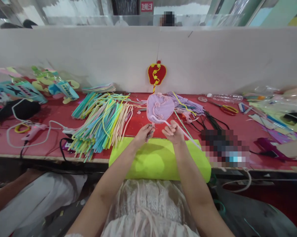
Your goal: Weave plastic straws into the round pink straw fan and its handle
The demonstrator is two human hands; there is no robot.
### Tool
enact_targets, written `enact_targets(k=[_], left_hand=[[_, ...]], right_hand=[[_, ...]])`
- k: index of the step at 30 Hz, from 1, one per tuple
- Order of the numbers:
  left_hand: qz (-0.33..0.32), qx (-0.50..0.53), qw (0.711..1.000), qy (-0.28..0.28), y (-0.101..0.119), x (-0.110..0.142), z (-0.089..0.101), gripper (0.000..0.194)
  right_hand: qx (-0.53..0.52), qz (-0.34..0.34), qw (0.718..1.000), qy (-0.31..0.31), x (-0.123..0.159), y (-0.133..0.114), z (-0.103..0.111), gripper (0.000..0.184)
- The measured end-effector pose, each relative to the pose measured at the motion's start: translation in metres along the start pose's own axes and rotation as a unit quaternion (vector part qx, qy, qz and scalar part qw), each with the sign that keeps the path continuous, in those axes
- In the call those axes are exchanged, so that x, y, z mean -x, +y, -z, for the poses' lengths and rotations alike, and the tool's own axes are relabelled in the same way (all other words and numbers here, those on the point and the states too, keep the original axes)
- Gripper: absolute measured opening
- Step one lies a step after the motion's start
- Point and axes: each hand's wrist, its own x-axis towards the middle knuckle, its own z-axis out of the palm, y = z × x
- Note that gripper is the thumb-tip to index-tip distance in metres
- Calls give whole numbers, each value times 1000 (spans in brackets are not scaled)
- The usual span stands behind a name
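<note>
A lilac fan (160, 107) made of fuzzy stems, with small flower shapes on its face, stands upright above the table. My left hand (144, 134) is closed around its handle at the bottom. A pale lilac pipe cleaner (189, 135) runs from the fan's lower edge past my right hand (174, 131) and down to the right. The fingers of my right hand are curled and pinch this pipe cleaner. Beneath both hands lies a bright yellow-green sheet (153, 161) on the table's front edge.
A pile of colourful pipe cleaners (101, 125) lies left, with purple stems (187, 103) behind the fan. A red fan (157, 74) hangs against the white partition (89, 56). Glue guns (33, 131), cables and yellow-handled scissors (228, 109) lie around. Another person's arm (12, 187) shows at lower left.
</note>
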Motion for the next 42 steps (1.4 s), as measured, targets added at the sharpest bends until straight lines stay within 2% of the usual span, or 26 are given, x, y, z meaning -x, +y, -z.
enact_targets(k=[4,8,13,16,22,28,33,35,38,42], left_hand=[[-17,28,999,10,-4,-2,1,22],[-21,49,996,71,-4,-4,3,18],[-19,60,995,79,1,-1,5,13],[-19,69,995,74,1,-1,6,17],[-21,63,996,63,-1,-3,8,42],[-48,42,996,67,-2,1,6,29],[-15,49,996,69,-1,2,7,22],[-8,63,996,58,-1,2,7,21],[-1,98,995,12,-1,2,8,22],[50,122,990,-51,0,5,7,23]], right_hand=[[-2,33,999,25,-7,10,-13,29],[51,43,995,75,-12,20,-9,30],[117,77,983,122,-14,28,-7,30],[135,87,980,117,-15,31,-7,28],[150,79,979,114,-16,33,-5,27],[155,79,979,106,-16,33,-3,27],[144,71,980,118,-16,34,-2,30],[133,62,981,128,-17,35,-2,30],[88,43,986,138,-20,37,-1,29],[3,16,991,129,-23,40,1,26]])
